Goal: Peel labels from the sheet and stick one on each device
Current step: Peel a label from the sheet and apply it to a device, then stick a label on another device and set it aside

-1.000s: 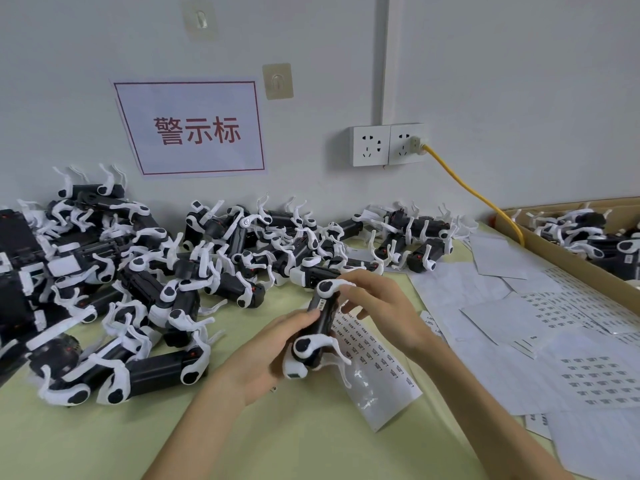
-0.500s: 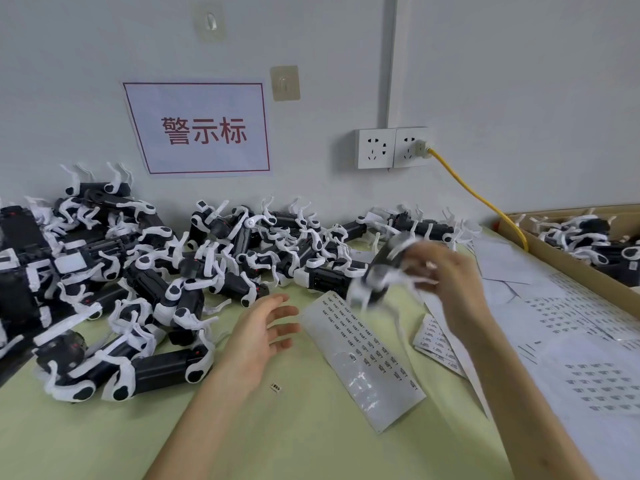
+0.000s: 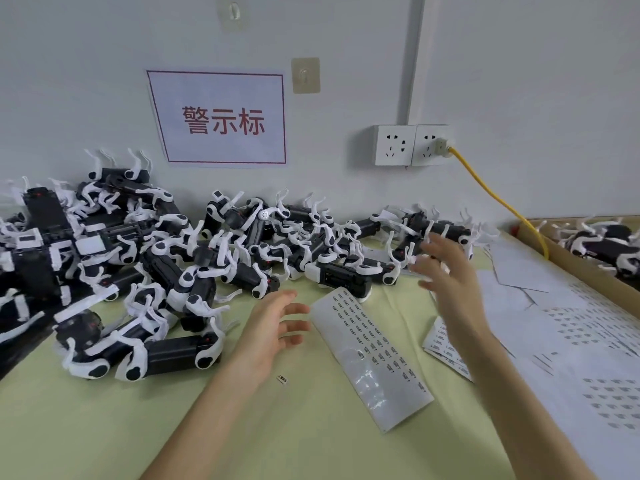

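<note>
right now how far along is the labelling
Done: the label sheet is bare at its near end, and some devices lie in the box. In hand: nothing; left hand and right hand are both open. Left: seemingly the big pile of devices, with many labels unpeeled.

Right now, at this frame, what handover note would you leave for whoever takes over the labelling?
Left hand: open, empty, above the table beside the label sheet.
Right hand: open, empty, blurred, raised by the device pile.
Sheet lies flat between the hands, near end bare; one loose label lies by the left wrist.
Done: some labels peeled; devices in the cardboard box, labelled or not I cannot tell.
Left: pick a device, peel, stick, repeat.
</note>
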